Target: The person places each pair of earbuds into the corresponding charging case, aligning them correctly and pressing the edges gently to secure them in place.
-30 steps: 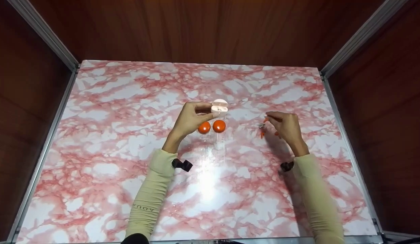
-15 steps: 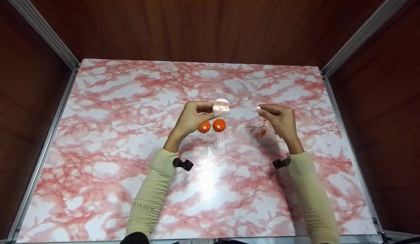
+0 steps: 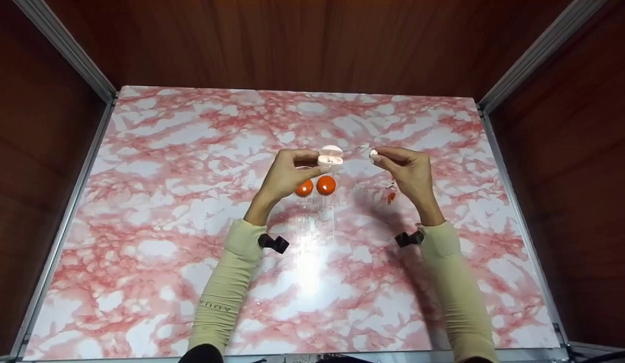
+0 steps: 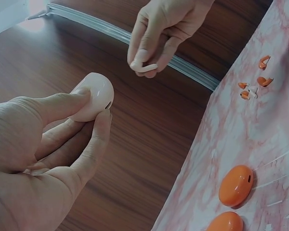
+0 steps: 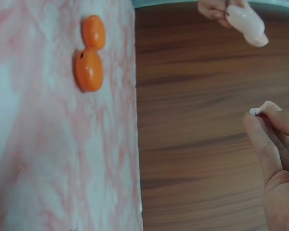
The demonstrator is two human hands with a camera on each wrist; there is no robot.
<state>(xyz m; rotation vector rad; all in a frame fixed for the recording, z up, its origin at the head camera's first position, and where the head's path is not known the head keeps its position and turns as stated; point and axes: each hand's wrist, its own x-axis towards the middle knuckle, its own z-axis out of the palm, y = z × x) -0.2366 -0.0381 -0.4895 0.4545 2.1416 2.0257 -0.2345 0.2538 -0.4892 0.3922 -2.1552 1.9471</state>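
My left hand [image 3: 285, 176] grips a white earbud case [image 3: 330, 159] between thumb and fingers, its lid raised, above the table. In the left wrist view the white case [image 4: 97, 96] shows its rounded back and a small dark port. To its right, my right hand [image 3: 411, 171] pinches a white earbud [image 3: 373, 153] by thumb and fingertips; its stem [image 4: 147, 68] sticks out in the left wrist view. A short gap separates the earbud from the case. Two orange earbud cases [image 3: 326, 185] lie on the table just below my left hand.
Several orange earbuds [image 4: 265, 81] and a white earbud [image 4: 253, 91] lie loose on the marbled pink-and-white table [image 3: 166, 252], below my right hand. Dark wooden panels [image 3: 292, 45] enclose the table at the back and both sides.
My right hand has lifted from the loose earbuds with a white earbud and moved left and up towards the case. My left hand has shifted very slightly to the right.
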